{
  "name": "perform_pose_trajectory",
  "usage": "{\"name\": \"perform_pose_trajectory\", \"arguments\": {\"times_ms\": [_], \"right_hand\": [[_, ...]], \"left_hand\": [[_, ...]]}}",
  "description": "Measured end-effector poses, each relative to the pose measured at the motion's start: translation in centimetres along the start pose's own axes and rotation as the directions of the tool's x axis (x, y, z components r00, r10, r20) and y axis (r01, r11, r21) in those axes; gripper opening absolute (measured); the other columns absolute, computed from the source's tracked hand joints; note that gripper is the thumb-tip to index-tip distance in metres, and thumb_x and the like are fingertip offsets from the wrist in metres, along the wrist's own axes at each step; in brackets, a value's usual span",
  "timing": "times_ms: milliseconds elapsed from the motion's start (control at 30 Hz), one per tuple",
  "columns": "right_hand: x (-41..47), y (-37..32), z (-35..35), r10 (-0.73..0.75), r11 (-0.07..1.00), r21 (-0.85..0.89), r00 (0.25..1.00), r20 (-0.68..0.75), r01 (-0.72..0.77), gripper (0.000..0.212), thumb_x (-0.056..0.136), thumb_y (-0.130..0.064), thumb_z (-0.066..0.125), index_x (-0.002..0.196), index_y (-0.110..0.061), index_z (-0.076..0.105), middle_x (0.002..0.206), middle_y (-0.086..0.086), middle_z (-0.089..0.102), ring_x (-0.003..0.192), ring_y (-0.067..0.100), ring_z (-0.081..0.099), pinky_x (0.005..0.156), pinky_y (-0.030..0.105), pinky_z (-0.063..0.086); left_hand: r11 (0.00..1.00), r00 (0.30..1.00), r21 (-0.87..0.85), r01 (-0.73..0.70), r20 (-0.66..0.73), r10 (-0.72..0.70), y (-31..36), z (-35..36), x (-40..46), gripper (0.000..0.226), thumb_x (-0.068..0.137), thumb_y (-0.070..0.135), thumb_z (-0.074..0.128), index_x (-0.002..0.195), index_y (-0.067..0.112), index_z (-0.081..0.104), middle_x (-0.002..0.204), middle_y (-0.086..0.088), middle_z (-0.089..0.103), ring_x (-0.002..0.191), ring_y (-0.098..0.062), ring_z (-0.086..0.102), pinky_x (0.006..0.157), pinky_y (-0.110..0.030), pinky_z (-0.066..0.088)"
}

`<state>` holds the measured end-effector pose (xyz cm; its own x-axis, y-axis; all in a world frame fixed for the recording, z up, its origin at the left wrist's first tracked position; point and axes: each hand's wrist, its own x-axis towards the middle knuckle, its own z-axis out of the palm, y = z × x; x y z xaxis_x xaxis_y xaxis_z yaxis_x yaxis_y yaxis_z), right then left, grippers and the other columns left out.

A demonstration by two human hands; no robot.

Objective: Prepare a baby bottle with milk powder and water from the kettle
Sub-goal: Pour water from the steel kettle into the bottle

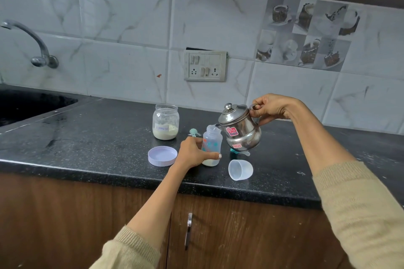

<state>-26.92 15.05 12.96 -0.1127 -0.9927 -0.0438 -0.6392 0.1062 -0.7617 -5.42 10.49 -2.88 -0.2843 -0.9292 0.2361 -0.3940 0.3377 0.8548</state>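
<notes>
A clear baby bottle [213,141] with coloured prints stands upright on the black counter [98,137], white powder at its bottom. My left hand [193,152] grips its side. My right hand [271,108] holds the handle of a small steel kettle [240,130], tilted left with its spout at the bottle's open mouth. A glass jar [165,121] of milk powder stands open behind the bottle, with its white lid [162,156] lying in front of it. A teal scoop [194,132] lies between jar and bottle.
The bottle's clear cap [240,169] lies on its side near the counter's front edge. A teal teat ring [239,152] shows under the kettle. A sink [26,102] and tap [32,43] are at far left. A wall socket [205,65] sits behind.
</notes>
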Motion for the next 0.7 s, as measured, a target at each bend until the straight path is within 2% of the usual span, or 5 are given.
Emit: {"name": "perform_pose_trajectory", "arguments": {"times_ms": [167,300,467,600,700], "right_hand": [[0.19,-0.41,-0.06,0.002,1.0,-0.025,1.0,0.004,-0.002,0.031,0.084,-0.006,0.066,0.063,-0.014,0.043,0.06,-0.001,0.053,0.064,0.009,0.061,0.059,0.02,0.058],[0.31,-0.37,-0.17,0.012,0.999,-0.032,1.0,-0.011,-0.012,0.021,0.084,-0.006,0.065,0.072,-0.013,0.049,0.047,-0.009,0.054,0.05,0.001,0.061,0.058,0.019,0.058],[0.19,-0.19,-0.27,0.012,0.999,-0.03,1.0,-0.029,-0.013,0.026,0.083,-0.006,0.066,0.066,-0.012,0.047,0.059,-0.002,0.052,0.064,0.01,0.058,0.06,0.021,0.057],[0.17,-0.2,-0.35,0.019,0.999,-0.03,0.999,-0.032,-0.02,0.029,0.083,-0.007,0.067,0.064,-0.013,0.046,0.053,-0.005,0.055,0.063,0.009,0.058,0.062,0.021,0.058],[0.26,-0.26,-0.37,0.021,0.999,-0.036,0.999,-0.032,-0.022,0.03,0.083,-0.008,0.067,0.064,-0.013,0.045,0.058,-0.002,0.054,0.063,0.011,0.058,0.064,0.022,0.057]], "left_hand": [[1.0,1.0,0.009,0.005,-0.003,-0.005,0.09,0.04,0.04,0.045,0.059,0.041,0.087,0.088,0.011,0.071,0.076,0.001,0.06,0.069,-0.012,0.051,0.056,-0.021,0.038],[1.0,1.0,0.015,0.018,-0.008,-0.018,0.19,0.01,-0.03,0.046,0.06,0.041,0.086,0.089,0.009,0.07,0.069,0.005,0.053,0.062,-0.008,0.045,0.053,-0.02,0.032],[1.0,1.0,0.02,0.019,-0.006,-0.019,0.13,0.01,-0.09,0.049,0.061,0.041,0.086,0.096,0.012,0.07,0.081,0.003,0.061,0.074,-0.01,0.053,0.055,-0.018,0.035],[1.0,1.0,0.015,0.017,-0.009,-0.017,0.11,0.0,-0.1,0.05,0.06,0.041,0.086,0.097,0.011,0.071,0.086,0.0,0.063,0.077,-0.012,0.054,0.057,-0.019,0.036],[1.0,1.0,0.011,0.021,-0.01,-0.021,0.12,0.05,-0.05,0.052,0.06,0.041,0.086,0.098,0.01,0.071,0.087,0.0,0.063,0.077,-0.012,0.054,0.06,-0.019,0.038]]}}
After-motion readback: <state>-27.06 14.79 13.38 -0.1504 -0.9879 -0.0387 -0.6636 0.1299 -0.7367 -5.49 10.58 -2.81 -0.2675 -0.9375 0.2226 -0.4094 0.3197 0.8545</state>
